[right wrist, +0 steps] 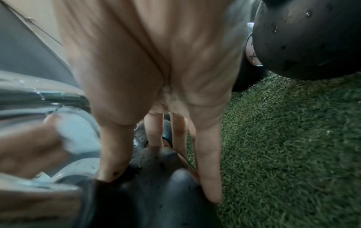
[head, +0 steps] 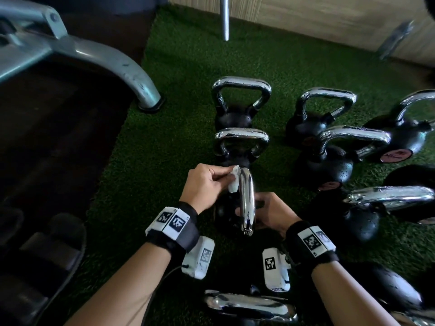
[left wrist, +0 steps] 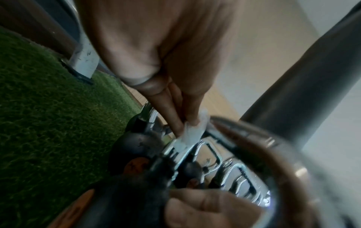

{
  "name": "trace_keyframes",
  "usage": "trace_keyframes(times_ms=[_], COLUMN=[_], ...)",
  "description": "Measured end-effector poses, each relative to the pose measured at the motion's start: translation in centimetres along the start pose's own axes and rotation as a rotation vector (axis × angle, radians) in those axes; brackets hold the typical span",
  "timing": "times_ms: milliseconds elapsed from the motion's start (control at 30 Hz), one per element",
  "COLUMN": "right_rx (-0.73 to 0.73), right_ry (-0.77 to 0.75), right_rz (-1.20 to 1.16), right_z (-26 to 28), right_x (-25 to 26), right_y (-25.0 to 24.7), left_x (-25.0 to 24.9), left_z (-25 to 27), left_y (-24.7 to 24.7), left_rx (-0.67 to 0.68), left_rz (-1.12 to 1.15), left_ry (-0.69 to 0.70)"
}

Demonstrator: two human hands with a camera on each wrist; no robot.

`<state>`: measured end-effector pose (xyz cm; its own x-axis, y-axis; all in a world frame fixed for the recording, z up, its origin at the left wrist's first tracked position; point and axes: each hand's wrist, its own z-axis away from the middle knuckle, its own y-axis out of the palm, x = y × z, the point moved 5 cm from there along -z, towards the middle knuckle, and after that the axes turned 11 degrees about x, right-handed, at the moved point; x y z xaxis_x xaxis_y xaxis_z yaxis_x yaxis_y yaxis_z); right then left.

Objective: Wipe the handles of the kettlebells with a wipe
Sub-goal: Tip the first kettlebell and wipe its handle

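At the centre of the head view, the left hand (head: 207,184) is pinching a small white wipe (head: 234,182) between thumb and fingers (left wrist: 176,114) and pressing it against the far end of a chrome handle (head: 246,198). That handle belongs to the kettlebell (head: 227,215) at lower centre of the frame, and it is running away from the camera, edge-on. In the left wrist view the wipe (left wrist: 192,132) is lying against the chrome, clamped by the fingertips.

The right hand (head: 270,211) is sitting just right of the same handle, its fingers curled down around the black body under the handle. In the right wrist view the thumb and fingers (right wrist: 208,169) are spreading apart over the dark ball, touching it on both sides.

The kettlebell is standing on green turf (head: 179,114). Two more kettlebells are lining up beyond it toward the top centre, the nearer one (head: 242,147) just past the wipe and the farther one (head: 240,100) behind that. Others are clustering at the right of the frame, some with water droplets showing on the black bodies. Another chrome handle (head: 249,307) is lying at the bottom centre. A grey machine leg (head: 122,67) is curving down onto the turf's edge at upper left, with dark flooring beside it. A metal post (head: 225,17) is hanging at top centre before a wooden wall.
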<state>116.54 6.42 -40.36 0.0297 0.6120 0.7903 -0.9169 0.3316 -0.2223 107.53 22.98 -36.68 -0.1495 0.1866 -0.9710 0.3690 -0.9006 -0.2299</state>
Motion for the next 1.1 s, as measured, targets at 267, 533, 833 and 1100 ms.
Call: trace_keyframes(times_ms=[267,533,833,1100], right_rx=[-0.032,-0.023,-0.029,-0.024], right_ry=[-0.015,0.003,0.012,-0.026], right_rz=[-0.016,0.013,0.044,0.013], right_z=[0.6,1.4,1.5,1.9], right_x=[0.3,0.9,1.3,1.8], right_y=[0.1,-0.1,0.0,0.3], left_x=[-0.7,-0.6,-0.1,1.6], left_z=[1.2,4.0,6.9,8.3], left_y=[0.0,1.7,1.9,2.2], left_rx=[0.083,0.395,0.319,0.219], left_rz=[0.192,0.363,0.195,-0.038], left_ry=[-0.002,-0.195,-0.048,0.027])
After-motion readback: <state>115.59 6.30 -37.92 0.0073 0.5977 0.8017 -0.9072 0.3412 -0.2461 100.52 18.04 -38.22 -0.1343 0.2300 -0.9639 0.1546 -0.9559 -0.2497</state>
